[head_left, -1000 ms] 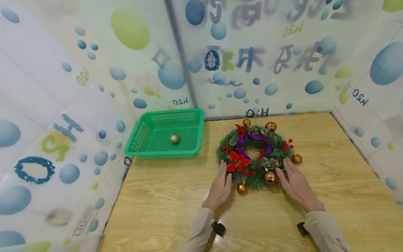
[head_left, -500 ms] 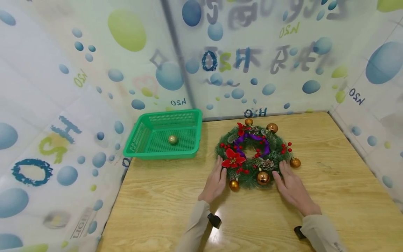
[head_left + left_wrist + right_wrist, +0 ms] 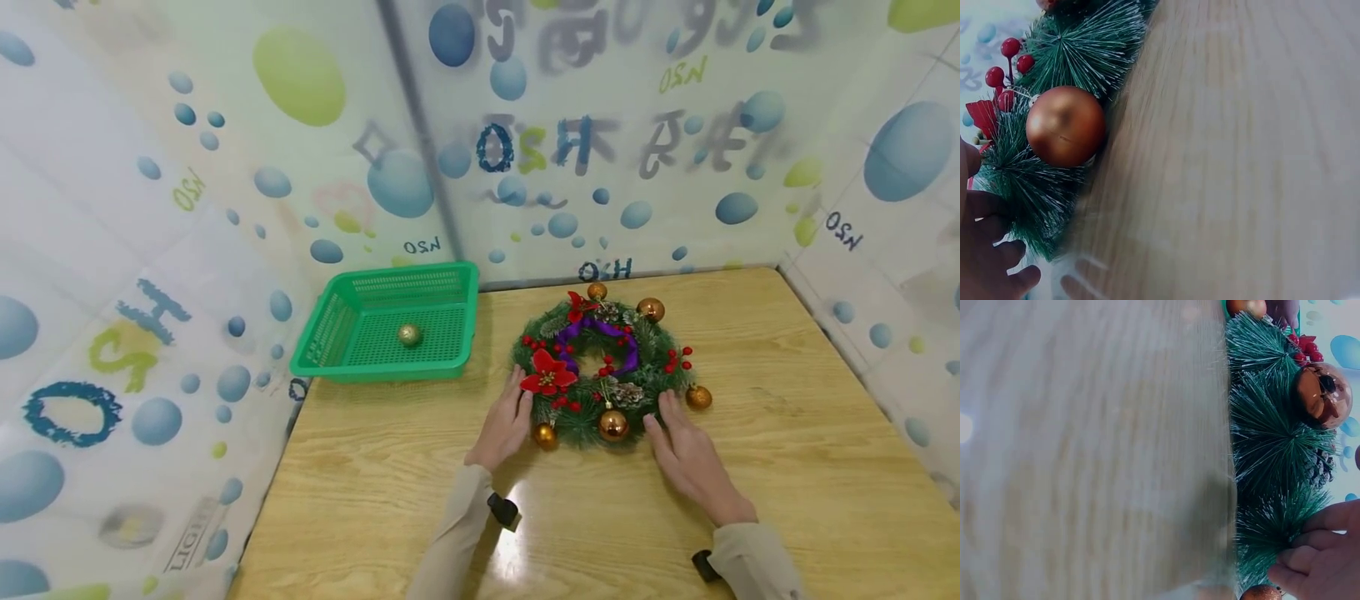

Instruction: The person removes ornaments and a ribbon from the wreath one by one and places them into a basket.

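A green Christmas wreath (image 3: 585,429) lies flat on the wooden table, with a purple ribbon (image 3: 628,358) round its inner ring. It bears a red poinsettia (image 3: 549,375), red berries, pine cones and several copper baubles. My left hand (image 3: 504,423) touches its left side beside the poinsettia, fingers extended along the edge. On the opposite side my right hand (image 3: 693,454) rests its straight fingers against the greenery, below a copper bauble (image 3: 699,397). In the left wrist view a matte bauble (image 3: 1065,127) hangs at the wreath's near edge; a shiny bauble (image 3: 1322,395) shows in the right wrist view.
A green plastic basket (image 3: 382,372) stands at the back left of the table (image 3: 375,500), holding one gold ball (image 3: 408,335). Wall sheets (image 3: 645,50) printed with blue and green spots enclose the table at the back and sides.
The wreath has turned clockwise as seen from above: the poinsettia and front baubles shifted left. My left hand moved away from me with it, my right hand towards me. The head view shifted slightly.
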`<state>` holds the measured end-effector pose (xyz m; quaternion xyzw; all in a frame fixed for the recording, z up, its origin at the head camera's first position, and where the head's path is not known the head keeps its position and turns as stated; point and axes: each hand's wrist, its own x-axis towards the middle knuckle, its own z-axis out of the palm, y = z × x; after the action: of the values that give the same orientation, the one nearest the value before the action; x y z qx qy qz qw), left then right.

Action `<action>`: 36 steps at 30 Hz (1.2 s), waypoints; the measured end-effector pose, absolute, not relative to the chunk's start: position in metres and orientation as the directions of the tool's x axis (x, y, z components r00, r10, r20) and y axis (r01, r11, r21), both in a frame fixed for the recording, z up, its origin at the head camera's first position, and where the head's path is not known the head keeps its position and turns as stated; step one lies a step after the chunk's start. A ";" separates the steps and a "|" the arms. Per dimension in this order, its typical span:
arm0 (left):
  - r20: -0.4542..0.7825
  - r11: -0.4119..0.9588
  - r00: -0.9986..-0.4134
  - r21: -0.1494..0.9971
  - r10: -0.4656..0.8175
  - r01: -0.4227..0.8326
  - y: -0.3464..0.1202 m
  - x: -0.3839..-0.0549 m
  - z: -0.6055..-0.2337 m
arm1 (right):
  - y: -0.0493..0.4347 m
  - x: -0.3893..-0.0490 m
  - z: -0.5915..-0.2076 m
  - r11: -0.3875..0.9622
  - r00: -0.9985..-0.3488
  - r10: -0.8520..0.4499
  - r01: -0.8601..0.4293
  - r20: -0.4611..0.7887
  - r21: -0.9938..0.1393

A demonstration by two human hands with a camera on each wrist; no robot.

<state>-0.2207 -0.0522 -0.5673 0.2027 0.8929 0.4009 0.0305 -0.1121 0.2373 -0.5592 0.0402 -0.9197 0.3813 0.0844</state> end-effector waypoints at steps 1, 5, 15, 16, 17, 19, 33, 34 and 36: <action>0.107 0.592 -0.916 0.732 0.388 0.336 -0.053 -0.222 -0.567 | 0.236 -0.111 -0.559 0.705 -0.983 -0.009 -0.135 0.182 -0.696; 0.112 0.568 -0.914 0.752 0.389 0.334 -0.054 -0.226 -0.566 | 0.233 -0.109 -0.559 0.709 -0.984 -0.008 -0.132 0.180 -0.693; 0.090 0.539 -0.920 0.787 0.382 0.301 -0.059 -0.236 -0.568 | 0.226 -0.102 -0.559 0.713 -0.981 -0.003 -0.138 0.193 -0.687; 0.088 0.531 -0.921 0.795 0.379 0.294 -0.059 -0.236 -0.568 | 0.226 -0.101 -0.559 0.716 -0.980 -0.001 -0.139 0.197 -0.684; 0.091 0.522 -0.922 0.802 0.375 0.292 -0.059 -0.237 -0.568 | 0.225 -0.100 -0.560 0.719 -0.980 0.000 -0.140 0.201 -0.681; 0.094 0.503 -0.925 0.817 0.368 0.283 -0.058 -0.238 -0.567 | 0.225 -0.099 -0.561 0.722 -0.978 0.003 -0.142 0.208 -0.677; 0.093 0.483 -0.933 0.835 0.347 0.263 -0.059 -0.244 -0.563 | 0.216 -0.087 -0.557 0.736 -0.983 0.004 -0.120 0.182 -0.666; 0.093 0.482 -0.933 0.835 0.348 0.263 -0.060 -0.245 -0.563 | 0.215 -0.087 -0.557 0.735 -0.983 0.004 -0.120 0.181 -0.667; 0.095 0.484 -0.932 0.833 0.351 0.267 -0.061 -0.246 -0.563 | 0.214 -0.086 -0.557 0.735 -0.983 0.003 -0.122 0.184 -0.667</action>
<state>-0.2460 -0.0609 -0.5630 0.1796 0.8603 0.4751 0.0440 -0.0863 0.2136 -0.5569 0.0320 -0.9273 0.3628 0.0865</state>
